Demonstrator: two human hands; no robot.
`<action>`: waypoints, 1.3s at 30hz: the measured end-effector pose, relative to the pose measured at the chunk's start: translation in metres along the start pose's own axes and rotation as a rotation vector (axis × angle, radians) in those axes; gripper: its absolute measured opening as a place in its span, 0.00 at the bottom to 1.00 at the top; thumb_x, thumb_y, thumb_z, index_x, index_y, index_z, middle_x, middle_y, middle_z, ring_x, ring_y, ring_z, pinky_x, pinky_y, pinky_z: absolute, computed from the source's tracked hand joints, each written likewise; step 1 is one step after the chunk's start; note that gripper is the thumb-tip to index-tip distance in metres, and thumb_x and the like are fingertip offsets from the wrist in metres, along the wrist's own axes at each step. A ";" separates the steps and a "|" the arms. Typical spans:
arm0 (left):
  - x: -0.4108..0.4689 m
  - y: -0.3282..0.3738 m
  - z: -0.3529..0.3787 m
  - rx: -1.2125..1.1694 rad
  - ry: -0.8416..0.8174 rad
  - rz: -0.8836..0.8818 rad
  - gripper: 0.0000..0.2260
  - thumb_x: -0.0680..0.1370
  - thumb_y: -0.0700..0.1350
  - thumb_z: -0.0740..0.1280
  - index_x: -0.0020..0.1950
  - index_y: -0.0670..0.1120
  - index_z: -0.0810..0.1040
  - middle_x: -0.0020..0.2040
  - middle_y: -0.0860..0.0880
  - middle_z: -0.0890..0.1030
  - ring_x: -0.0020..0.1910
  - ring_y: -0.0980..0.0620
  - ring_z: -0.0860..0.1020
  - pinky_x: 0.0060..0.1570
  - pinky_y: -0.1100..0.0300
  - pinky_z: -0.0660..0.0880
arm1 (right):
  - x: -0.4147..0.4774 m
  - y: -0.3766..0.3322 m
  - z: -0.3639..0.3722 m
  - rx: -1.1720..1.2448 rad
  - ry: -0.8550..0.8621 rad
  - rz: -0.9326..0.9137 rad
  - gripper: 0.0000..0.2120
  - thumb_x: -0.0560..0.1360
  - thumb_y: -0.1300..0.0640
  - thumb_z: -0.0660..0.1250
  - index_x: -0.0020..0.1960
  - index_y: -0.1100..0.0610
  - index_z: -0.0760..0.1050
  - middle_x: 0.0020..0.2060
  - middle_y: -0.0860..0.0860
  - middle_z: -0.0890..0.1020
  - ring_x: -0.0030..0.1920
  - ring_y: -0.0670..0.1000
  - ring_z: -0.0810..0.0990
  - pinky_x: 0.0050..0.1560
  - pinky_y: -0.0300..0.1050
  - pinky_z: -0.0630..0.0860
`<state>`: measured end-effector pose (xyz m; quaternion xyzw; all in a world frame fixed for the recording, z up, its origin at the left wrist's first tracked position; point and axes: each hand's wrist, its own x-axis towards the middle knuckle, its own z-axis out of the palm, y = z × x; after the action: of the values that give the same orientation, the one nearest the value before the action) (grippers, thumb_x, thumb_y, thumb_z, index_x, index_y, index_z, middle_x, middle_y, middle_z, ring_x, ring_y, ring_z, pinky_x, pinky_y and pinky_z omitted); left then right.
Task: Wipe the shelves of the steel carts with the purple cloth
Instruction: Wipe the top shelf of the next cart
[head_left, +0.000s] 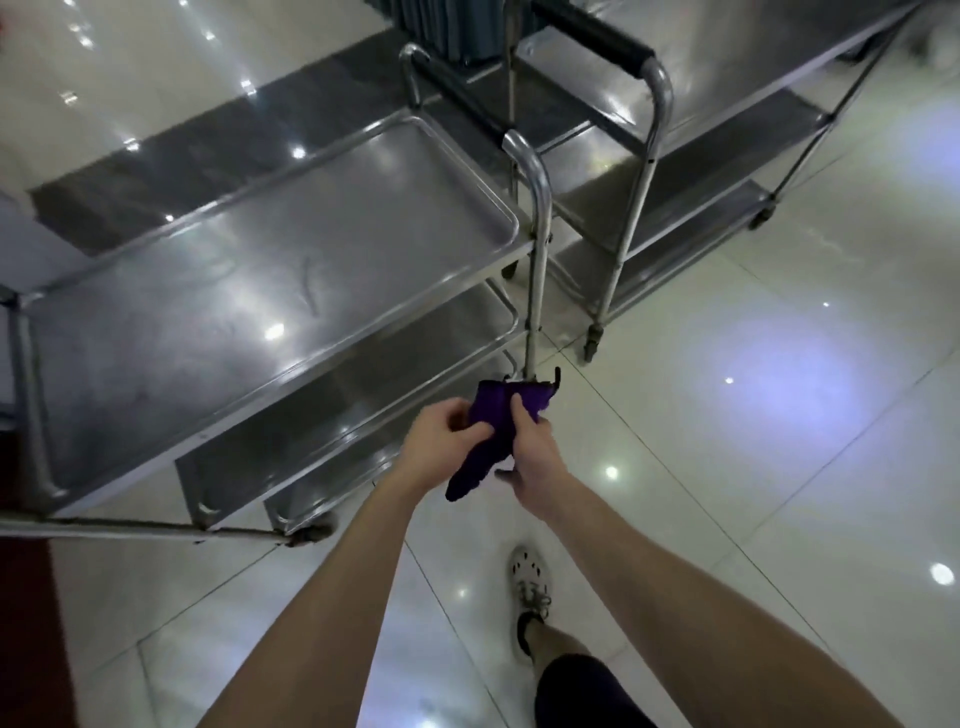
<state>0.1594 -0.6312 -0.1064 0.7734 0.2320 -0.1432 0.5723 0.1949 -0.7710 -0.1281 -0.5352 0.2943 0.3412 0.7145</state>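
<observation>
the near cart's top shelf (270, 270) lies open from above at 10 o'clock. lower shelves (337, 415) at 8 sit under it, open only sideways. the handle post (540, 249) blocks 1, the far cart (691, 218) 2. open floor (779, 415) at 3.

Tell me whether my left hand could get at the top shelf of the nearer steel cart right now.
Probably yes. The left hand, pinching the purple cloth together with the right hand, hangs beside the shiny steel top shelf, and nothing visible lies between them.

glossy pale floor tiles (779, 493), white perforated shoe (529, 571), red mat (26, 634)
</observation>
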 end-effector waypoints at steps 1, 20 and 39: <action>-0.007 0.007 0.000 0.034 0.016 0.035 0.08 0.81 0.44 0.75 0.60 0.51 0.85 0.48 0.53 0.89 0.46 0.52 0.89 0.45 0.52 0.87 | -0.011 -0.003 -0.010 -0.065 -0.037 -0.016 0.20 0.87 0.39 0.61 0.72 0.51 0.68 0.63 0.47 0.81 0.62 0.52 0.79 0.71 0.63 0.73; -0.135 0.050 0.060 0.376 -0.103 0.360 0.20 0.77 0.40 0.80 0.63 0.57 0.79 0.58 0.57 0.84 0.59 0.58 0.84 0.59 0.57 0.83 | -0.141 -0.050 -0.159 -1.154 -0.353 -0.657 0.20 0.78 0.54 0.77 0.43 0.26 0.80 0.40 0.33 0.83 0.43 0.40 0.83 0.40 0.36 0.79; 0.046 0.232 0.159 0.495 -0.150 0.378 0.14 0.81 0.42 0.76 0.65 0.56 0.85 0.56 0.59 0.86 0.56 0.59 0.84 0.58 0.55 0.84 | -0.034 -0.300 -0.270 -1.442 -0.178 -0.960 0.07 0.82 0.47 0.73 0.58 0.47 0.82 0.56 0.41 0.81 0.56 0.45 0.80 0.56 0.42 0.76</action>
<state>0.3269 -0.8288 0.0129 0.9059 -0.0008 -0.1431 0.3986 0.4009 -1.0959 -0.0004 -0.8947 -0.3080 0.1470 0.2883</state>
